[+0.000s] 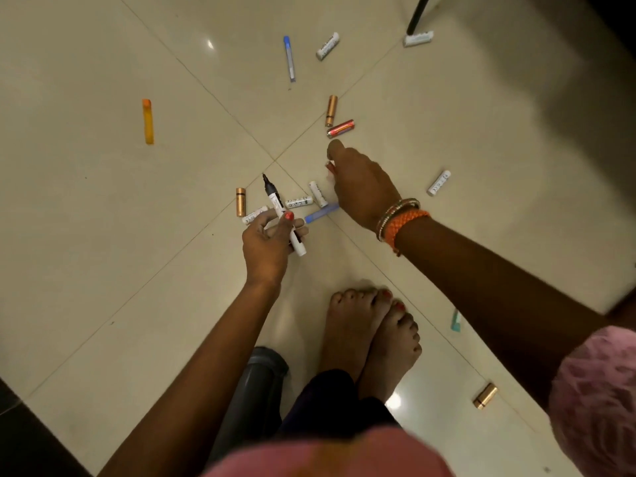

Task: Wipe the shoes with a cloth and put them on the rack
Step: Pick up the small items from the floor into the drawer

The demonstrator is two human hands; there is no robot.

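Marker (283,213) in left hand (266,247) grip, tilted.

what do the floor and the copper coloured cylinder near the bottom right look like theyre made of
The pale cream floor looks like glazed ceramic or polished stone tile: grout lines cross it and lamp glints show. The short copper-coloured cylinder looks like metal or metallised plastic, given its shiny banded sheen; which one is unclear.

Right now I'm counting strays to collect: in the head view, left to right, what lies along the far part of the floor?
Orange marker → blue pen → white battery → copper battery → red battery → white battery by the black leg.
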